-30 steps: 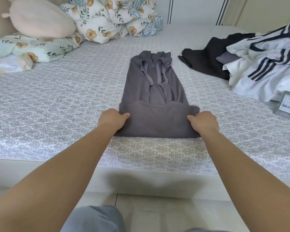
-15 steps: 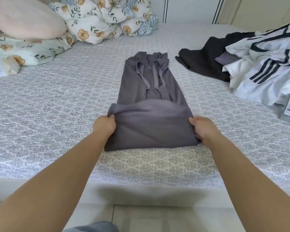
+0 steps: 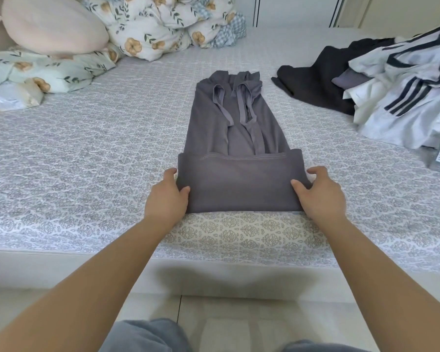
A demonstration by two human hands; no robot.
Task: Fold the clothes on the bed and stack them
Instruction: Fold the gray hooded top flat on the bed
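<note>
Left hand (image 3: 167, 193) and right hand (image 3: 318, 193) pinch side edges of folded near end of grey garment (image 3: 239, 158), thumbs on top. Garment lies centre, near bed edge (image 3: 239, 255); long axis runs near-far, straps at far end. Open sheet beyond. Unfolded clothes pile (image 3: 391, 80) far right; pillows (image 3: 61, 47) far left.

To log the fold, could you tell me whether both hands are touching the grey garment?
Touching: head view shows left hand and right hand gripping the grey garment.
</note>
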